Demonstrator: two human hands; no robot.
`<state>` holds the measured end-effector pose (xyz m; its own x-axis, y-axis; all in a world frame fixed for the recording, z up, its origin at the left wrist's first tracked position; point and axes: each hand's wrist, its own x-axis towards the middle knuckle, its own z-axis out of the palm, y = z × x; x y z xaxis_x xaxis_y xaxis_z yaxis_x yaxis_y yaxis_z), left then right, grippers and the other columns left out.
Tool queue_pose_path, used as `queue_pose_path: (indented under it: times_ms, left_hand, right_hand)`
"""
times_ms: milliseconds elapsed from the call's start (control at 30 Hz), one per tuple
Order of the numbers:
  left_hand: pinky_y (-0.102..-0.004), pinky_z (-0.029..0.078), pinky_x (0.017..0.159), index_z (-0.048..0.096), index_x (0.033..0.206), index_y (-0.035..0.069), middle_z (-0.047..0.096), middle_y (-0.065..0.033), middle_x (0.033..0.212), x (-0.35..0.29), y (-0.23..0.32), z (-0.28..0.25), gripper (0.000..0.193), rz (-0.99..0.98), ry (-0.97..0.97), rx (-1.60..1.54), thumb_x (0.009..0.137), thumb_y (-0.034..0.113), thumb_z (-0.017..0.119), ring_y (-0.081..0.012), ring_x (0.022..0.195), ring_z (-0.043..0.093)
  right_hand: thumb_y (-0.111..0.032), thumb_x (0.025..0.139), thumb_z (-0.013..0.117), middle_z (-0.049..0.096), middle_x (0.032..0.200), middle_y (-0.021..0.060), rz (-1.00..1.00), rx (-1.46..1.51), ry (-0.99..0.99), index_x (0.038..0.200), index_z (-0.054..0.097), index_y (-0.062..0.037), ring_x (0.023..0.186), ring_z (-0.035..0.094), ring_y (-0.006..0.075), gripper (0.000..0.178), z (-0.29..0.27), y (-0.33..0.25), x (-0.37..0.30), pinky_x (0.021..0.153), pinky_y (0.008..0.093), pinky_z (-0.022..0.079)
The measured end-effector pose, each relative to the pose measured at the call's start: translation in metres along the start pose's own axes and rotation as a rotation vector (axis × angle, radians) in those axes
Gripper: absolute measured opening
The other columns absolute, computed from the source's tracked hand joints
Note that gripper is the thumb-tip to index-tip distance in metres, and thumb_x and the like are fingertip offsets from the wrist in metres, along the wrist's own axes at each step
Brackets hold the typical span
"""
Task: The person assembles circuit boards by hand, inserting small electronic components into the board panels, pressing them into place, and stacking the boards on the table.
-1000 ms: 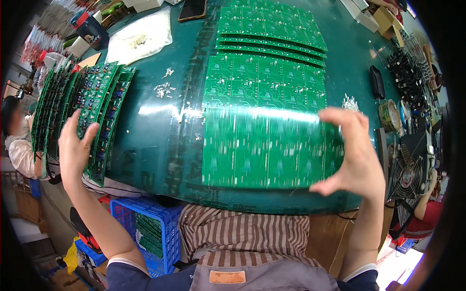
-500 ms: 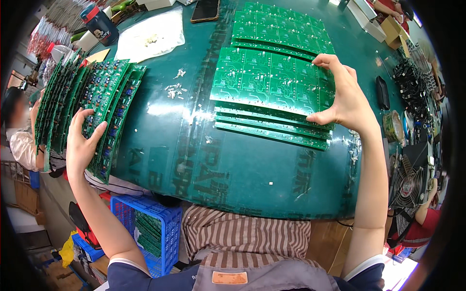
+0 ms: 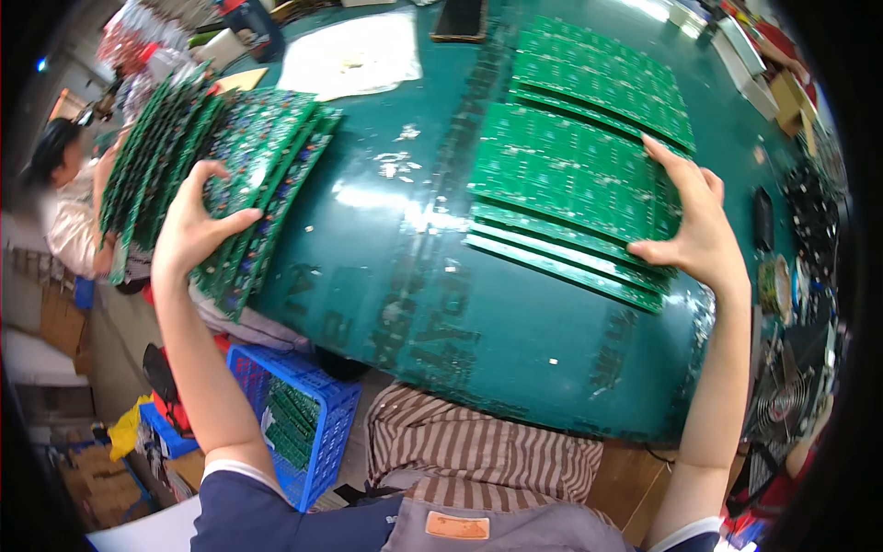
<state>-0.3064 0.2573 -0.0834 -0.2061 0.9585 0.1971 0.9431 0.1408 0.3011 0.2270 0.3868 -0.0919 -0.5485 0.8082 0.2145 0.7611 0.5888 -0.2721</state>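
My left hand (image 3: 193, 225) reaches to a leaning row of green circuit boards (image 3: 262, 138) fitted with small components. Its thumb and forefinger are curved and spread apart against the face of a front board, with nothing visibly pinched between them. On the right, my right hand (image 3: 694, 221) spans the right end of a flat bare green circuit-board panel (image 3: 566, 170). The thumb lies at the near edge and the fingers at the far edge. Several more panels lie under it, stepped toward me. Behind them is another stack of green panels (image 3: 598, 78).
Small white parts (image 3: 397, 166) are scattered on the green tabletop (image 3: 395, 276). A white bag (image 3: 349, 55), a phone (image 3: 460, 20) and a dark bottle (image 3: 253, 28) lie along the far side. A blue crate (image 3: 336, 432) with boards stands below. Another person (image 3: 78, 193) is at the left.
The whole view has shifted, so the table and boards appear farther right. Both hands remain at the same stacks; my left thumb now reaches closer to the front board's right edge.
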Motion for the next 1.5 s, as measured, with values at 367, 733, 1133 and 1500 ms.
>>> queue_pose_path:
  times_ms: [367, 733, 1133, 1500]
  left_hand:
    - [-0.0418, 0.044, 0.103, 0.047, 0.144, 0.013, 0.056, -0.0199, 0.125, -0.006, 0.014, 0.002, 0.095, -0.13, 0.111, 0.002, 0.062, 0.027, 0.091, -0.0313, 0.118, 0.054]
    - [-0.0426, 0.039, 0.11, 0.048, 0.138, -0.013, 0.052, -0.0233, 0.138, -0.025, 0.131, 0.025, 0.108, 0.299, -0.642, -1.148, 0.056, 0.044, 0.09, -0.0328, 0.127, 0.053]
    - [-0.0242, 0.052, 0.086, 0.068, 0.123, -0.003, 0.073, -0.0031, 0.106, 0.007, 0.255, 0.137, 0.031, 0.0, -1.706, -0.894, 0.1, 0.016, 0.063, -0.0085, 0.092, 0.065]
    - [-0.0322, 0.049, 0.073, 0.076, 0.109, 0.005, 0.066, -0.0116, 0.084, -0.029, 0.287, 0.141, 0.026, 0.506, -0.603, -0.427, 0.083, 0.002, 0.073, -0.0235, 0.078, 0.064]
  right_hand:
    - [-0.018, 0.067, 0.085, 0.06, 0.134, 0.0086, 0.035, -0.095, 0.1, 0.139, 0.056, -0.0119, 0.13, 0.05, 0.0282, 0.077, -0.023, 0.001, -0.058, 0.113, 0.0424, 0.028]
    - [-0.01, 0.085, 0.075, 0.067, 0.119, 0.0121, 0.525, 0.125, 0.356, 0.123, 0.066, -0.0036, 0.114, 0.061, 0.0239, 0.04, -0.016, 0.046, -0.16, 0.101, 0.0332, 0.043]
    - [-0.011, 0.083, 0.076, 0.068, 0.091, 0.0053, 0.408, 0.142, 0.326, 0.097, 0.074, -0.0079, 0.093, 0.059, 0.0225, 0.014, 0.027, 0.061, -0.146, 0.084, 0.0339, 0.048]
    - [-0.012, 0.082, 0.077, 0.068, 0.085, 0.001, 0.282, -0.02, 0.322, 0.089, 0.074, -0.0084, 0.09, 0.059, 0.0212, 0.008, 0.041, 0.066, -0.138, 0.083, 0.0347, 0.042]
